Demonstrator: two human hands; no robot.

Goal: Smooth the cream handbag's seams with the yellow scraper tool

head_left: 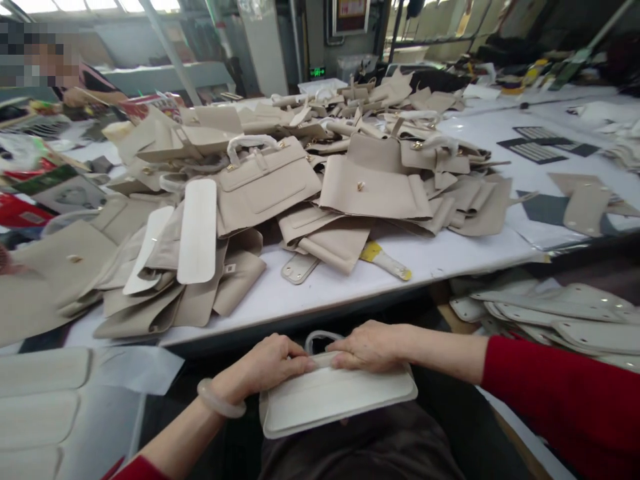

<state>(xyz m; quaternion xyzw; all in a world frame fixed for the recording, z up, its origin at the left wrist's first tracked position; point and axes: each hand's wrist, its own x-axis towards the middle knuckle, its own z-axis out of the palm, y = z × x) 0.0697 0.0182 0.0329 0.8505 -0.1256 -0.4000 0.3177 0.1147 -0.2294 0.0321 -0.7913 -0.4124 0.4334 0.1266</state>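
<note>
Resting on the person's lap, below the near edge of the counter (450, 257), is a pale cream bag (333, 397), lying flat with its long side across the body. Both hands press on its upper edge. Left hand (273, 367): fingers curled together, tips down on the bag's top rim; a pale bangle (217, 400) sits on that wrist. Right hand (367, 347): fingers together and bent, gripping the same rim just beside the left hand, nearly touching it. A small clear-wrapped handle loop (320, 339) rises between the two hands. Red sleeve (560, 400) covers the right forearm.

Beyond, the white counter carries a wide heap of beige bag panels (375, 193) and a half-made beige bag with wrapped handle (265, 177). A long white oval base piece (197, 230) lies on the heap at left. A yellow-handled tool (385, 260) lies near the counter's edge. Stacked cream base pieces (560, 313) sit at right, lower down. Another person (80, 80) stands far left.
</note>
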